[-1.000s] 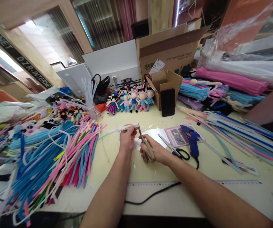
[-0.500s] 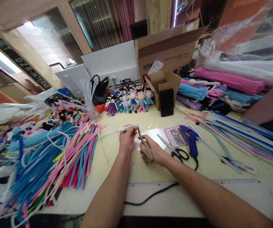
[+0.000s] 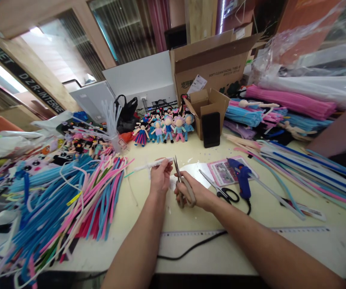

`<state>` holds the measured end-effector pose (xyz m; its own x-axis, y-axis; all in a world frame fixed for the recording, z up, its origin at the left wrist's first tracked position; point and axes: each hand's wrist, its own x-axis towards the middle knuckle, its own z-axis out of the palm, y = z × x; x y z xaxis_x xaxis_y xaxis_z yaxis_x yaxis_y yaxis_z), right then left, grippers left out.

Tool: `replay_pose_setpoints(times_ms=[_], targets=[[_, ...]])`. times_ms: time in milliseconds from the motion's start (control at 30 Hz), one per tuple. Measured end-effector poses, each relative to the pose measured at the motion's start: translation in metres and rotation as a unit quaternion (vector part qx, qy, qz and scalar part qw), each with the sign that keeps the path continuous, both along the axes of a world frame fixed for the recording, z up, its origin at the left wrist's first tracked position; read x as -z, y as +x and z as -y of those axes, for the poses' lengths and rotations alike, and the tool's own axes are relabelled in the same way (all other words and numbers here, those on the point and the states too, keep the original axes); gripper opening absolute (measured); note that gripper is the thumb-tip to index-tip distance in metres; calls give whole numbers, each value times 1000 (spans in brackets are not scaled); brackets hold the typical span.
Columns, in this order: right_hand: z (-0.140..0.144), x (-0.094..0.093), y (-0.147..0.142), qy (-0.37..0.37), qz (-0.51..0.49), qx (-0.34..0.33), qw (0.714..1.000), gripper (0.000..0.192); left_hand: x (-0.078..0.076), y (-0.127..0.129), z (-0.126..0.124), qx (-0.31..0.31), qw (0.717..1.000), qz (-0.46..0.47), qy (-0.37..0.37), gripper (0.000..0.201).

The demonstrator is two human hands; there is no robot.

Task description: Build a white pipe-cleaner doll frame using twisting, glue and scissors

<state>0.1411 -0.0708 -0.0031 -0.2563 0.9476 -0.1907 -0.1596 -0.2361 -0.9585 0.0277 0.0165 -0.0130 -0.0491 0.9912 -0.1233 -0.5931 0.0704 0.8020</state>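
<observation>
My left hand (image 3: 160, 178) pinches a white pipe cleaner (image 3: 151, 164) that lies nearly level above the table, its free end pointing left. My right hand (image 3: 194, 192) grips a pair of beige-handled scissors (image 3: 181, 182) with the blades pointing up and slightly parted, right beside the pipe cleaner's right end. A small white scrap lies on the table between my two hands.
A heap of blue, pink and white pipe cleaners (image 3: 64, 200) fills the left. Black-handled scissors (image 3: 222, 189), a blue glue gun (image 3: 242, 176) and its cord lie to the right. Small dolls (image 3: 163, 128), a phone (image 3: 211, 129), cardboard boxes (image 3: 217, 64) stand behind; a ruler (image 3: 245, 231) lies near.
The scissor handles have spread a little and the blades have parted beside the pipe cleaner's end. Both hands stay in nearly the same place.
</observation>
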Motion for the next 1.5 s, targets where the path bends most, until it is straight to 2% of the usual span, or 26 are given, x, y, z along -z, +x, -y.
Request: replay_pose_setpoints(times_ms=[367,700,900,1133,1500], targets=[[-1,6,0,48,51,3,998,30,1,3,1,4,1000,1,3,28],[1,-1,-1,24,22,21,999,29,0,2,2,1,1000,16,3,29],[1,0,-1,1,3,1,1000,36,0,1,1,-3,1000,16,2,29],[-1,4,-1,30,47,4,998,35,0,4,3,12,1000,5,14,27],[0,3,-1,32,40,16,999,29,1,3,3,14,1000,9,11,26]])
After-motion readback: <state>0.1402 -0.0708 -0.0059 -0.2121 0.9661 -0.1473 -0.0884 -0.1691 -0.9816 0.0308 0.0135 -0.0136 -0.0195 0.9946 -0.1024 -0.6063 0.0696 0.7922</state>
